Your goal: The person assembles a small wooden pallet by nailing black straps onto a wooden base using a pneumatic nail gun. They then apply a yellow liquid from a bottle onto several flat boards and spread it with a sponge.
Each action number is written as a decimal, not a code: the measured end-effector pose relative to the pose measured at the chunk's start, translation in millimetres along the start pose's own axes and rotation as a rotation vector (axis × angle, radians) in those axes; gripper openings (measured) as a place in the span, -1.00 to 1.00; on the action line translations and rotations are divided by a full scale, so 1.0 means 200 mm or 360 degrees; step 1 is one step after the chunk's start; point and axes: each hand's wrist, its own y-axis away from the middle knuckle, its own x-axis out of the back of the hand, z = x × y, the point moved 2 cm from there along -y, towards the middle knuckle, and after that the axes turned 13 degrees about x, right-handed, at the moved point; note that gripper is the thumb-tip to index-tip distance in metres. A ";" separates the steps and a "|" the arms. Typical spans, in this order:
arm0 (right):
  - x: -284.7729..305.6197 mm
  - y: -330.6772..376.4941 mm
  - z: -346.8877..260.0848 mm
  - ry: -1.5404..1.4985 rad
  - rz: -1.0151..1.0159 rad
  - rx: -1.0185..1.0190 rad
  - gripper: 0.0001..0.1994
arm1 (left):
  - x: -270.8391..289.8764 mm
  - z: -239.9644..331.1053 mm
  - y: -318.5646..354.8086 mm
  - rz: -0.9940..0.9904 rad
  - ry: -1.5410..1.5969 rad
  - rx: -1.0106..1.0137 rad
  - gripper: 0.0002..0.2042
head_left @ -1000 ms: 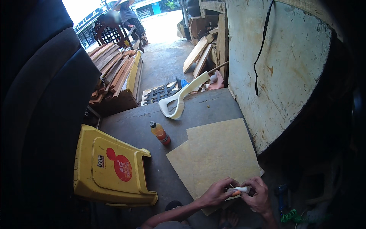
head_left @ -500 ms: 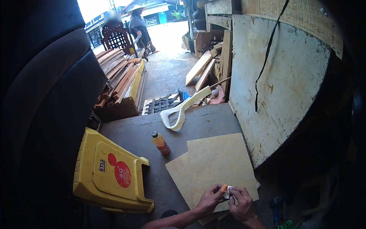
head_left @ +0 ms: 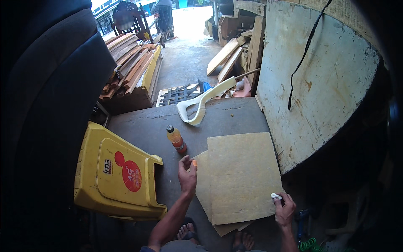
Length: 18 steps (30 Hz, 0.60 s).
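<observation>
My left hand (head_left: pixel 187 177) is raised over the left edge of the tan boards, just below the bottle and not touching it. Its fingers are slightly curled and apart from the thumb, with nothing held between them. An orange wrap (head_left: pixel 194 163) covers the tip of that thumb. At the right edge of the boards, my right hand (head_left: pixel 286 210) pinches a small white lump (head_left: pixel 275 196), whose material I cannot make out. The thin tan board (head_left: pixel 243 172) lies flat on the floor over another sheet. A plastic bottle (head_left: pixel 176 139) with orange-red liquid and a dark cap stands upright.
A yellow plastic stool (head_left: pixel 94 168) lies on its side at left. Beyond the bottle lies a curved foam strip (head_left: pixel 201 110). Stacked timber (head_left: pixel 134 63), wood offcuts (head_left: pixel 224 56) and a large pale panel (head_left: pixel 312 84) flank the passage. A person (head_left: pixel 163 17) stands outside.
My hands have parted: the left moved up and left toward the bottle, the right moved right with the white lump. The view tilted down, and the person outside moved.
</observation>
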 end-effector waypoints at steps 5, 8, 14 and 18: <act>-0.05 0.07 0.59 0.0148 0.0212 -0.0053 -0.78 | 0.16 -0.08 -0.65 0.0721 -0.0832 -0.0397 -0.07; -0.08 0.06 0.45 -0.0191 -0.0237 -0.0398 -0.72 | 0.28 -0.13 -0.96 0.0793 -0.0743 -0.0614 -0.05; -0.01 0.21 0.21 0.0176 -0.0390 -0.0558 -0.73 | 0.09 0.16 -0.92 0.0179 -0.0395 -0.0338 -0.37; 0.15 0.12 0.15 -0.0353 -0.0155 -0.0600 -0.76 | -0.07 0.45 -0.42 -0.0176 -0.0556 -0.0819 -0.48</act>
